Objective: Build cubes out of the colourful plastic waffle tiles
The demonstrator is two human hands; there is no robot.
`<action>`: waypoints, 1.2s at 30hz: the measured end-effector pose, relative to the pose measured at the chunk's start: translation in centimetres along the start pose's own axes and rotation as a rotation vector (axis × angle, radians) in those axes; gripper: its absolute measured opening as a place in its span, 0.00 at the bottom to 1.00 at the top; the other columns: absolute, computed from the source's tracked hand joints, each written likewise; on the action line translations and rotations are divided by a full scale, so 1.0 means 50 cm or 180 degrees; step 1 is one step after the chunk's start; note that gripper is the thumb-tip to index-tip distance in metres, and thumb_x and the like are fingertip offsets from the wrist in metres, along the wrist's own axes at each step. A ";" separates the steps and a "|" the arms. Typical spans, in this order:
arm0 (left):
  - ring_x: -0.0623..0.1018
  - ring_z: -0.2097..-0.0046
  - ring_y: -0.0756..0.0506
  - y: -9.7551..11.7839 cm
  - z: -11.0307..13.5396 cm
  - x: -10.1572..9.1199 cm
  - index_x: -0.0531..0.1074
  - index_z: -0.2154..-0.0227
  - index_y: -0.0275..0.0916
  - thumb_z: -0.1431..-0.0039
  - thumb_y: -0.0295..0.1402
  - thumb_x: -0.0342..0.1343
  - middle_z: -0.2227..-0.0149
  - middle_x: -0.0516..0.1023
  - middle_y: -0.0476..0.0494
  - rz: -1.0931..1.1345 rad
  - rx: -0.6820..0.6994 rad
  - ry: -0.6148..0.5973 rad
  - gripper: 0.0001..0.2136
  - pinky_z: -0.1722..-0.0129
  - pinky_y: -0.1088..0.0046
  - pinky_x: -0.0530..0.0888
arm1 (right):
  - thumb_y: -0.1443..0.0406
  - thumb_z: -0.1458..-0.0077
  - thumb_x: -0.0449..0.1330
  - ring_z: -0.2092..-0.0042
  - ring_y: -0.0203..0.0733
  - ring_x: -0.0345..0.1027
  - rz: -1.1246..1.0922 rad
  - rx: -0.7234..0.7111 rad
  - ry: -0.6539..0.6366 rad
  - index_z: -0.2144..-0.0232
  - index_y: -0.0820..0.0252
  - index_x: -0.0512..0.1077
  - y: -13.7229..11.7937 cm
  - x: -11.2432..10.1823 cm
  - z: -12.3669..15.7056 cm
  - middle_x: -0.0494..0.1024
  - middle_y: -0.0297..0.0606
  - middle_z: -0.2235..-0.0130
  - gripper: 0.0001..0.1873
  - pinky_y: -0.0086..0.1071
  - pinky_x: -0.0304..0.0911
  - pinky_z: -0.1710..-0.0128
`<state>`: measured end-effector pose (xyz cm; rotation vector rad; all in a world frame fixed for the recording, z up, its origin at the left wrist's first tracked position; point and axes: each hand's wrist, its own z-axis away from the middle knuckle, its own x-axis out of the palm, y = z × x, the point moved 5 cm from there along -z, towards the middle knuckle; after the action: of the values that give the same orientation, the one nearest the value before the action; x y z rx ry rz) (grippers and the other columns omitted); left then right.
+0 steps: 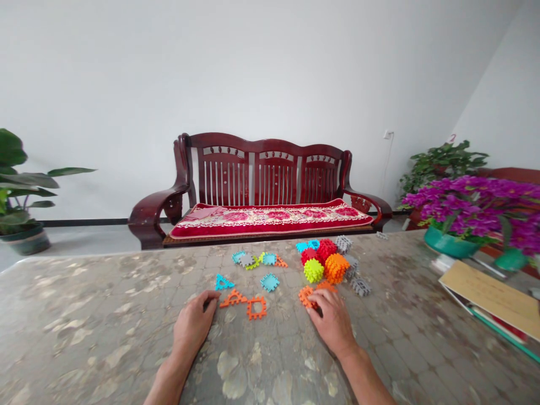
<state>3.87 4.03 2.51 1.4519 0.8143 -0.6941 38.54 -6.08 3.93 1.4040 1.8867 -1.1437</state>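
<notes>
My left hand (194, 319) rests on the table with loosely curled fingers and a gap at the thumb; nothing shows in it. Just right of its fingertips lie a blue triangular interlocking piece (224, 282) and an orange one with an arched opening (233, 299). Beside these is an orange square frame piece (262, 308). My right hand (334, 322) has its fingers closed on an orange interlocking tile (304, 296) at the front of the pile. Another orange tile (327, 286) lies partly behind that hand. A light-blue square tile (269, 282) sits between the hands.
Behind my right hand stand stacked tiles: yellow-green (313, 271), orange (337, 268), red (327, 249) and grey (360, 286). Farther back, a joined row holds a grey tile (246, 259). Purple flowers in a teal pot (449, 243) and a brown folder (493, 292) occupy the right side.
</notes>
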 end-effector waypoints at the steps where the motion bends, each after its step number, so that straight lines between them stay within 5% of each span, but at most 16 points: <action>1: 0.79 0.58 0.45 0.000 0.000 0.000 0.76 0.61 0.46 0.41 0.37 0.48 0.60 0.82 0.49 -0.0005 -0.0001 -0.0002 0.12 0.65 0.75 0.68 | 0.67 0.47 0.60 0.56 0.44 0.66 -0.0005 -0.0023 0.0030 0.64 0.53 0.75 -0.002 -0.002 0.000 0.76 0.36 0.60 0.07 0.37 0.58 0.55; 13: 0.79 0.58 0.44 -0.002 0.001 0.004 0.76 0.62 0.46 0.41 0.38 0.47 0.60 0.82 0.49 0.0066 0.0066 0.0050 0.12 0.63 0.75 0.68 | 0.68 0.41 0.54 0.61 0.41 0.67 -0.0252 -0.0536 0.0283 0.67 0.56 0.73 -0.043 -0.009 0.005 0.76 0.36 0.67 0.08 0.36 0.59 0.58; 23: 0.79 0.57 0.44 0.009 0.007 0.000 0.76 0.62 0.46 0.41 0.36 0.48 0.60 0.82 0.49 0.0101 0.0039 0.0035 0.12 0.62 0.74 0.68 | 0.71 0.44 0.57 0.55 0.42 0.66 -0.0197 -0.0735 -0.0127 0.63 0.52 0.74 -0.108 0.014 -0.007 0.77 0.33 0.61 0.10 0.38 0.57 0.49; 36: 0.78 0.57 0.46 0.007 0.006 0.003 0.77 0.63 0.47 0.42 0.35 0.48 0.60 0.82 0.50 0.0190 0.0108 0.0119 0.12 0.61 0.75 0.68 | 0.68 0.41 0.51 0.43 0.45 0.62 0.0674 0.0125 -0.0969 0.44 0.60 0.67 -0.092 0.116 -0.213 0.69 0.44 0.42 0.22 0.35 0.53 0.43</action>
<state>4.27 3.74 2.59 1.5176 0.7880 -0.6402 33.10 5.48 6.18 1.3283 1.4764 -1.2158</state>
